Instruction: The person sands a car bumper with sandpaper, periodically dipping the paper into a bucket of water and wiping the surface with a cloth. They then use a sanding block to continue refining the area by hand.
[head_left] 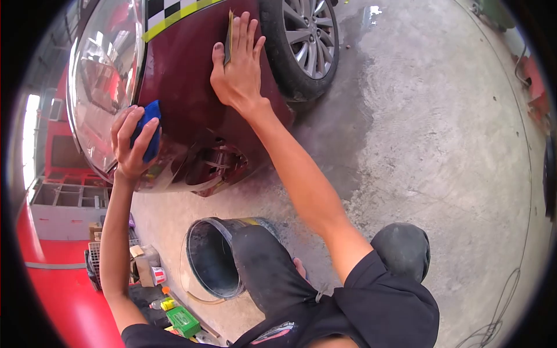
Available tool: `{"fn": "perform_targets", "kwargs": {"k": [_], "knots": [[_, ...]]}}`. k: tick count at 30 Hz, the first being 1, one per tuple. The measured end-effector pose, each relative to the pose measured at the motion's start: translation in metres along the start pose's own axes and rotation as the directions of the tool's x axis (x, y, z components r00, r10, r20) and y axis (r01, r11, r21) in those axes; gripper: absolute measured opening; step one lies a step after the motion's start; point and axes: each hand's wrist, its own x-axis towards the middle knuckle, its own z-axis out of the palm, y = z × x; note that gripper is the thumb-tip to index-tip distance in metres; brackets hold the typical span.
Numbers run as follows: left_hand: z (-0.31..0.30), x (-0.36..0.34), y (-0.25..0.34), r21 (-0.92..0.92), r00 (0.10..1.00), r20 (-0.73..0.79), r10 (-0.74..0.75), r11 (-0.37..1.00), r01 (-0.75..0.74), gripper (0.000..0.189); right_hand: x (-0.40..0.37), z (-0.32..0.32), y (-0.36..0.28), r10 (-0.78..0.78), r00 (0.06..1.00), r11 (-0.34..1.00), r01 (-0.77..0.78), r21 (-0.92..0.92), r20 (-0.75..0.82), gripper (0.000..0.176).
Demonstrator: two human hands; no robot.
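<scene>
A blue sponge or folded cloth point(151, 139) is gripped in my left hand point(127, 145), against the dark red car bumper point(185, 75) just beside the headlight point(107, 81). Higher up and to the right, my right hand point(241, 78) lies nearly flat on the bumper by the front wheel point(284, 64). Under its fingers and beside the thumb shows the edge of a thin, yellowish sheet that looks like sandpaper point(229, 40). Checkered tape with a yellow-green stripe point(177, 17) runs along the bumper's upper edge. An open recess point(217, 165) with exposed parts sits lower on the bumper.
A dark bucket point(197, 255) stands on the concrete floor point(429, 133) close to my knee. Left of it are boxes point(145, 264), bottles and a green box point(183, 321). Cables point(496, 325) lie at the lower right. The floor near the wheel looks wet.
</scene>
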Motion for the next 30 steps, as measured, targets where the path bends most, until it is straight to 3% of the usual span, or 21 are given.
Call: {"fn": "perform_targets", "kwargs": {"k": [6, 9, 12, 16, 18, 20, 23, 26, 29, 30], "knots": [[-0.001, 0.002, 0.0, 0.006, 1.0, 0.006, 0.007, 1.0, -0.007, 0.045, -0.075, -0.003, -0.031, 0.074, 0.996, 0.993, -0.079, 0.092, 0.06, 0.076], [0.0, 0.001, 0.001, 0.001, 1.0, -0.004, -0.002, 1.0, 0.002, 0.045, -0.018, 0.003, -0.01, -0.012, 1.0, 0.999, 0.013, -0.045, 0.018, 0.077], [0.0, 0.003, 0.002, -0.009, 1.0, -0.009, 0.0, 1.0, 0.0, 0.044, -0.01, -0.001, -0.006, 0.023, 0.999, 1.0, -0.024, 0.021, 0.037, 0.077], [-0.001, 0.0, -0.002, -0.014, 1.0, 0.009, 0.017, 1.0, -0.017, 0.048, -0.087, -0.002, -0.038, 0.075, 0.992, 0.988, -0.087, 0.126, 0.1, 0.078], [-0.001, 0.001, -0.002, -0.002, 1.0, 0.002, 0.013, 1.0, -0.013, 0.048, -0.057, 0.0, -0.021, -0.055, 0.998, 0.997, 0.054, 0.048, 0.029, 0.076], [0.002, -0.001, 0.0, -0.007, 1.0, -0.003, 0.008, 1.0, -0.008, 0.048, 0.006, -0.003, 0.002, -0.058, 0.998, 0.998, 0.058, 0.015, -0.01, 0.074], [0.001, -0.002, -0.001, -0.008, 1.0, -0.005, 0.004, 1.0, -0.004, 0.047, 0.009, -0.007, 0.002, -0.018, 0.999, 0.999, 0.019, 0.039, -0.031, 0.073], [-0.002, -0.002, -0.001, -0.013, 1.0, 0.005, 0.01, 1.0, -0.01, 0.048, -0.081, -0.011, -0.029, 0.048, 0.999, 0.992, -0.049, 0.12, 0.006, 0.074], [-0.001, 0.0, -0.001, -0.009, 1.0, 0.007, 0.014, 1.0, -0.014, 0.048, -0.065, -0.005, -0.009, -0.035, 0.999, 0.999, 0.035, 0.022, -0.015, 0.076], [-0.002, 0.001, -0.001, -0.006, 1.0, 0.011, 0.011, 1.0, -0.011, 0.047, -0.047, -0.005, -0.003, 0.0, 1.0, 0.999, 0.001, 0.045, -0.023, 0.077]]}}
